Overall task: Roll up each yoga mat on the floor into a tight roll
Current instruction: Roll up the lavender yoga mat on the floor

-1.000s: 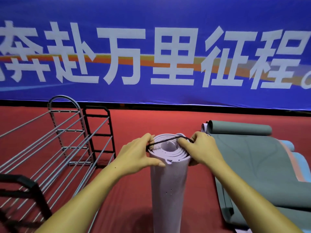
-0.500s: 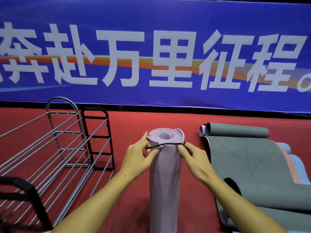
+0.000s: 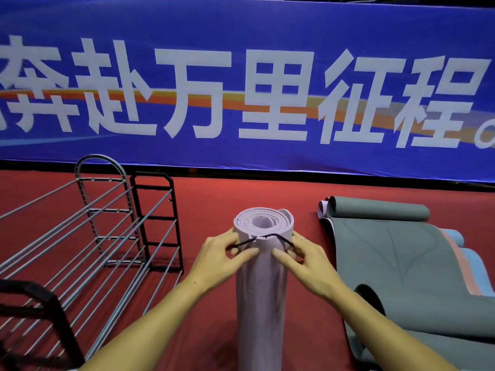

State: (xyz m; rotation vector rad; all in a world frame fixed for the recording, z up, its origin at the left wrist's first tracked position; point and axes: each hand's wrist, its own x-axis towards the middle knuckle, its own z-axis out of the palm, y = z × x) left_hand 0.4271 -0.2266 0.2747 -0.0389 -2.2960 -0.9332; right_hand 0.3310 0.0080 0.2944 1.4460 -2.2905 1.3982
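A lilac yoga mat [image 3: 261,303] stands upright as a tight roll in front of me, its spiral end facing up. A thin black elastic band [image 3: 270,236] runs around the roll a little below the top. My left hand [image 3: 223,254] pinches the band on the roll's left side. My right hand [image 3: 302,259] pinches it on the right side. Both thumbs press against the front of the roll. To the right a grey mat [image 3: 396,253] lies mostly unrolled on the floor, curled at its far end, with pink and blue mats [image 3: 452,238] beneath it.
A metal rack [image 3: 88,236] of grey bars with black end frames lies at the left on the red carpet [image 3: 227,194]. A big blue banner [image 3: 241,84] with white characters covers the wall behind. A dark curl of the grey mat [image 3: 372,301] rises near my right forearm.
The black band went from across the top end of the roll down over the rim and now sits lower on the roll's side. Both hands slid down with it.
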